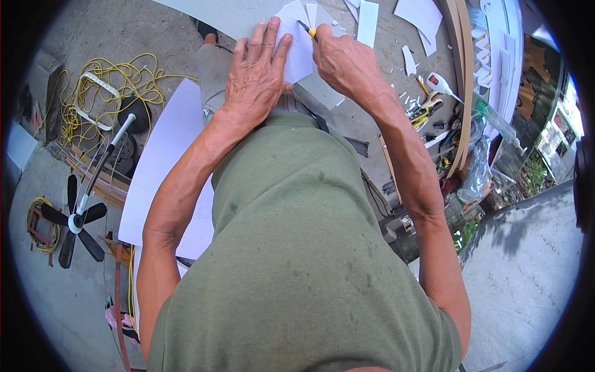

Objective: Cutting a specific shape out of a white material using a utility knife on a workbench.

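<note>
While the left hand [257, 74] lies flat, fingers slightly apart, on the white sheet [300, 54] at twelve o'clock, the right hand's [347, 67] fingers clamp the yellow knife [312, 32], its long axis pointing toward ten o'clock, blade over the sheet.

Grey floor [158, 28], dappled shadows [505, 229] on pale ground [527, 291] at right.
</note>
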Motion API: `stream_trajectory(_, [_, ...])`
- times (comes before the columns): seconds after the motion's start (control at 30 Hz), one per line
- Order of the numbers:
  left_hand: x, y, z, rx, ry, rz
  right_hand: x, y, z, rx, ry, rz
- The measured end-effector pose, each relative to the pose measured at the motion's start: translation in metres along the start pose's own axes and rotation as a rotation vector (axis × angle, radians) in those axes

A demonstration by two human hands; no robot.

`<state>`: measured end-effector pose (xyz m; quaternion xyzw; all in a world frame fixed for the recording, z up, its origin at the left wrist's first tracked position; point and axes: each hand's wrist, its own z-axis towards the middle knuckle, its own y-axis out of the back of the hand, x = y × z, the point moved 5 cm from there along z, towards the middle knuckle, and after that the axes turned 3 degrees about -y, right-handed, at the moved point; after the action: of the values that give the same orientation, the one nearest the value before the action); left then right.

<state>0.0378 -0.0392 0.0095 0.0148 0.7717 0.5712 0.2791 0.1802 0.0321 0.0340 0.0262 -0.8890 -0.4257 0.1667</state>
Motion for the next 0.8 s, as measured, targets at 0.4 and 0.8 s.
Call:
stream_trajectory(0.4, [-0.002, 0.001, 0.002, -0.039, 0.024, -0.012, 0.004, -0.003, -0.004, -0.007, -0.023, -0.004])
stream_trajectory(0.8, [-0.001, 0.002, 0.001, -0.078, -0.023, 0.027, 0.007, -0.012, -0.004, 0.021, -0.142, 0.148])
